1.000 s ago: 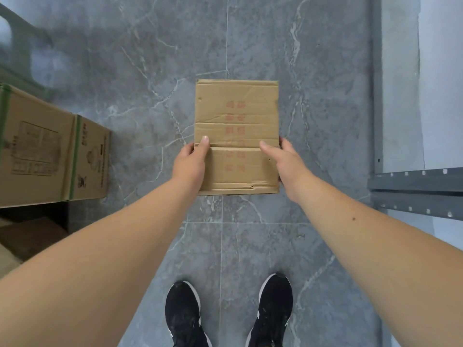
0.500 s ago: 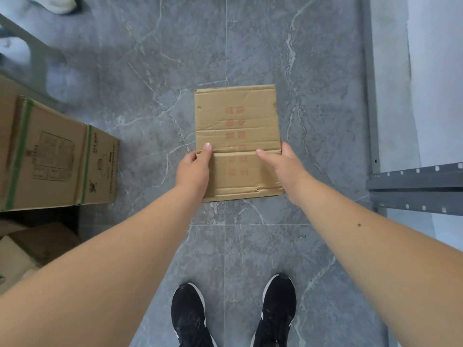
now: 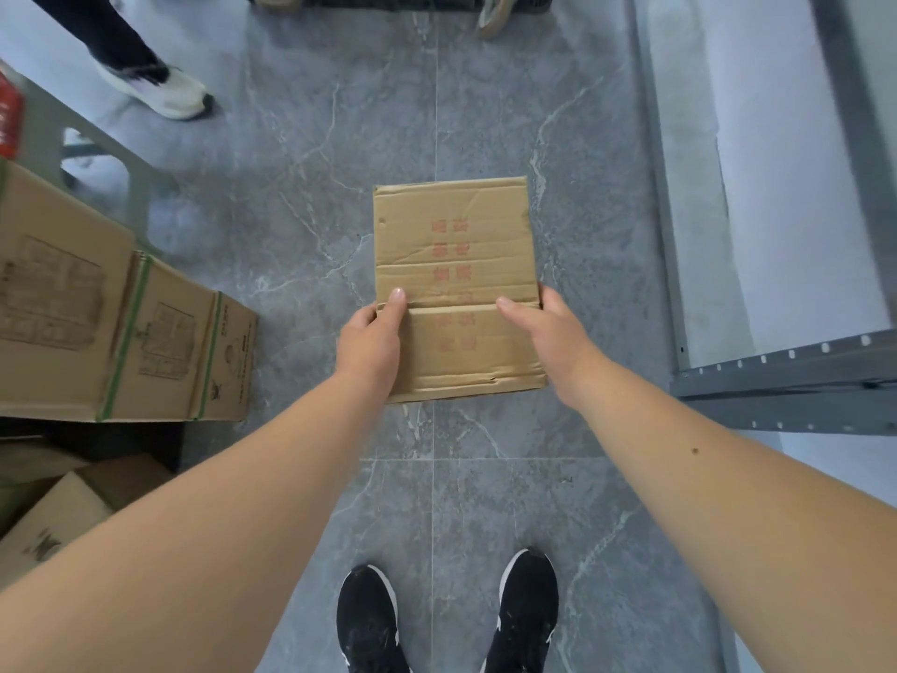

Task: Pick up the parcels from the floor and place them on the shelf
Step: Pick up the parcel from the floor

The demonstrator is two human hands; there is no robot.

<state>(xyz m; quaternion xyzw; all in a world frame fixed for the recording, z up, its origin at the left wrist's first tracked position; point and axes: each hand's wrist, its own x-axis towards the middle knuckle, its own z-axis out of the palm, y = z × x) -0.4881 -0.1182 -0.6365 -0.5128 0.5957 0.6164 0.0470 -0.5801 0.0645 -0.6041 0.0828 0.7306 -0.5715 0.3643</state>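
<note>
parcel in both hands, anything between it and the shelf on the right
Nothing visible. The parcel is held by the left hand and right hand above bare floor, and the gap across to the grey shelf on the right shows only tile. The stacked boxes sit on the opposite side.

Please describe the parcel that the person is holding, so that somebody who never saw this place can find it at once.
Look above the grey marble floor, straight ahead of the two black shoes. The flat brown parcel sits between the left hand and right hand. Unlike the green-strapped boxes at left, it bears faded red print.
</note>
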